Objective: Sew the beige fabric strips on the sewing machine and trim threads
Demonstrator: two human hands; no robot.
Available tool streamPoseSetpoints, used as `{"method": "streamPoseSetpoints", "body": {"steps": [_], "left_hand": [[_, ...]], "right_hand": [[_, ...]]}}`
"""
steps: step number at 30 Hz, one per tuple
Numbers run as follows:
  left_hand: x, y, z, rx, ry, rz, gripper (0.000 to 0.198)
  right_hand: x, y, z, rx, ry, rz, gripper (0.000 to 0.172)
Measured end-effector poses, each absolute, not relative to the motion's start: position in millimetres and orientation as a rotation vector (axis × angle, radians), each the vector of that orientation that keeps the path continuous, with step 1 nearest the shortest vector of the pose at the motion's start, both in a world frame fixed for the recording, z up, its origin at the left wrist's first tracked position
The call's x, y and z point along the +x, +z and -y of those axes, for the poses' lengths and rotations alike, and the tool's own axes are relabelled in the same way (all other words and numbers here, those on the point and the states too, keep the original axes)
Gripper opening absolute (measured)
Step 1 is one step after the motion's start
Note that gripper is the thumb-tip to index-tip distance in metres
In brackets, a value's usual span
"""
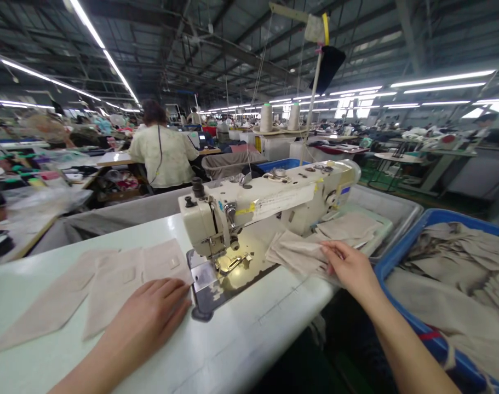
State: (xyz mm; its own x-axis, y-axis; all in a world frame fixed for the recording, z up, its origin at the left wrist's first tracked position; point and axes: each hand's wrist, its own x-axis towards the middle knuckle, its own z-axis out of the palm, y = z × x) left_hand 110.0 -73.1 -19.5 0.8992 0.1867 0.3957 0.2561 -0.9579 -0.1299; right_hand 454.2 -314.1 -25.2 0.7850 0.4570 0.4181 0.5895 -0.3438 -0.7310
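Note:
A cream industrial sewing machine [269,202] stands on the pale table, its needle area lit over a worn metal plate. My left hand [150,312] lies flat, fingers stretched out, on the near edge of some beige fabric pieces [113,279] left of the needle; a small stitched patch shows on several of them. To the right of the needle, my right hand [348,268] pinches the edge of a beige fabric piece [302,251] on a loose pile. Another beige stack [348,227] lies just behind it, under the machine's right end.
A blue crate [383,273] full of beige fabric pieces stands at the right. Grey bins [109,210] line the table's far side. Thread cones [266,117] stand on a rack behind the machine. A person in a light shirt [162,153] sits ahead, facing away.

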Motion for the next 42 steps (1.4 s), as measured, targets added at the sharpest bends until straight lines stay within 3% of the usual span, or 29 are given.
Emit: {"method": "streamPoseSetpoints", "body": {"steps": [6, 11, 18, 21, 24, 27, 31, 38, 42], "left_hand": [[145, -12, 129, -2.919, -0.796, 0.127, 0.026], [180, -8, 164, -3.259, -0.874, 0.16, 0.037], [199, 12, 180, -3.87, -1.237, 0.693, 0.068], [199, 29, 182, -4.309, -0.996, 1.246, 0.049], [196, 34, 181, -4.337, -0.64, 1.6, 0.036], [193, 28, 184, -4.292, -0.344, 1.373, 0.031], [192, 21, 188, -4.198, -0.237, 1.074, 0.025], [171, 13, 170, -4.078, -0.172, 1.387, 0.034], [170, 13, 170, -4.041, -0.024, 1.111, 0.036]], "right_hand": [[447, -19, 317, -1.842, -0.264, 0.65, 0.031], [430, 3, 325, -1.269, -0.434, 0.34, 0.029], [352, -7, 334, -1.237, 0.501, 0.456, 0.038], [338, -21, 337, -1.315, 0.693, 0.618, 0.038], [352, -17, 335, -1.364, 0.574, 0.701, 0.043], [365, 2, 327, -1.438, 0.534, 0.862, 0.045], [359, 22, 311, -1.522, 0.696, 1.183, 0.029], [361, 7, 306, -1.618, 0.408, 0.992, 0.032], [357, 7, 303, -1.539, 0.553, 1.254, 0.024]]}}
